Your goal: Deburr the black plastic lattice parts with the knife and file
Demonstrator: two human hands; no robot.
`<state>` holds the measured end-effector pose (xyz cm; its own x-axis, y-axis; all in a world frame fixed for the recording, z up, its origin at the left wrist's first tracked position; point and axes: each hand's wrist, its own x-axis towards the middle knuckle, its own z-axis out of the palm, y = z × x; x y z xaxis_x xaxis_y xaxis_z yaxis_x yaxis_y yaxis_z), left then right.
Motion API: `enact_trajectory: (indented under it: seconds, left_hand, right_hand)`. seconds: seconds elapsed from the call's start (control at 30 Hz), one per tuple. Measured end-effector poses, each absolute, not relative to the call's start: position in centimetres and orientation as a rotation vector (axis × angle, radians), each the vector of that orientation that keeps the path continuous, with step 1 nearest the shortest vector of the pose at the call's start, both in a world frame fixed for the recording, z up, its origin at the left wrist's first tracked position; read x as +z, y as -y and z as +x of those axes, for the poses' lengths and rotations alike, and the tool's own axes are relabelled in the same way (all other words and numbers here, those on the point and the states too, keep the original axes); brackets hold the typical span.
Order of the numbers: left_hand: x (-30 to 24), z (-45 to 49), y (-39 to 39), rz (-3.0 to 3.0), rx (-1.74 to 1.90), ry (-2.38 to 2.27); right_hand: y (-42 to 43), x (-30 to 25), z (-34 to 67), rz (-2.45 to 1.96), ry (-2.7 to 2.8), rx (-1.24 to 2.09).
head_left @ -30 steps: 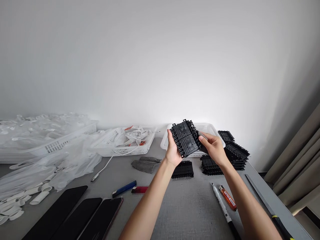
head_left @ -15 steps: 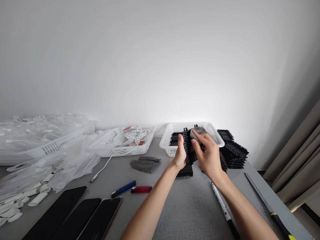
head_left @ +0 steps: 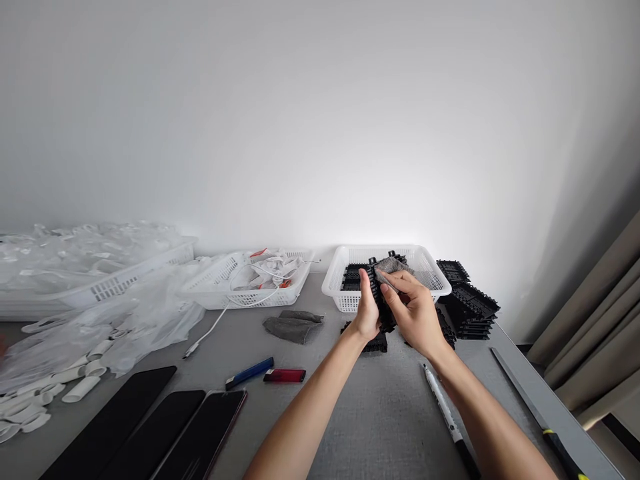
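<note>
Edgewise, black part (head_left: 376, 293) between both hands' grip

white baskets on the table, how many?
3: one white basket just beyond the hands, one with cables left of it, one under clear plastic bags at far left. More may be hidden there.

Black ribbed plastic part (head_left: 376, 283), grey cloth (head_left: 391, 267) against it; white slotted basket (head_left: 434, 272) behind; blue cutter (head_left: 249, 374) and red lighter (head_left: 284, 376) left of basket.
</note>
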<state>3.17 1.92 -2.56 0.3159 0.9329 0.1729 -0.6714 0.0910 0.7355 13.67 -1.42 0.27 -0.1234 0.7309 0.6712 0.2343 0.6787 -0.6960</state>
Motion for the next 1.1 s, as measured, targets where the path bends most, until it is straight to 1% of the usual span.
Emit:
enact_trajectory:
  seconds: [0.2,0.4,0.5,0.57,0.63,0.7,0.8,0.87,0.9,0.97,1.1]
  left_hand:
    - [-1.7,3.4,-2.2,0.742,1.396,-0.392]
    - [-0.1,0.7,-3.5,0.634,1.648,-0.458]
    - [0.0,0.3,-3.8,0.643,1.641,-0.483]
    - [-0.2,0.5,-3.8,0.639,1.583,-0.504]
    - [-0.2,0.6,-3.7,0.626,1.585,-0.511]
    - [-0.1,0.5,-3.7,0.621,1.648,-0.497]
    - [0.2,0.4,-3.5,0.646,1.664,-0.467]
    - [0.4,0.4,-3.3,0.669,1.591,-0.456]
    - [0.4,0.5,-3.1,0.677,1.548,-0.455]
    - [0.5,0.7,-2.9,0.692,1.477,-0.456]
    - [0.6,0.9,-2.8,0.701,1.406,-0.476]
  right_hand:
    - [2.0,0.6,13.6,-0.829,1.731,0.537]
    - [2.3,0.5,13.1,-0.912,1.989,0.495]
    - [1.8,0.7,13.9,-0.909,2.059,0.507]
    - [1.5,1.0,15.3,-0.952,2.074,0.581]
    - [1.4,1.5,17.1,-1.075,2.050,0.679]
    - [1.3,2.1,19.0,-1.270,1.962,0.664]
    - [1.1,2.5,21.7,-1.620,1.804,0.338]
    - [0.7,2.3,23.4,-1.870,1.748,0.113]
    - [0.5,2.1,24.2,-1.982,1.734,0.052]
    - [0.0,1.5,26.0,-2.148,1.728,0.029]
    - [-0.6,0.1,28.5,-2.350,1.753,0.155]
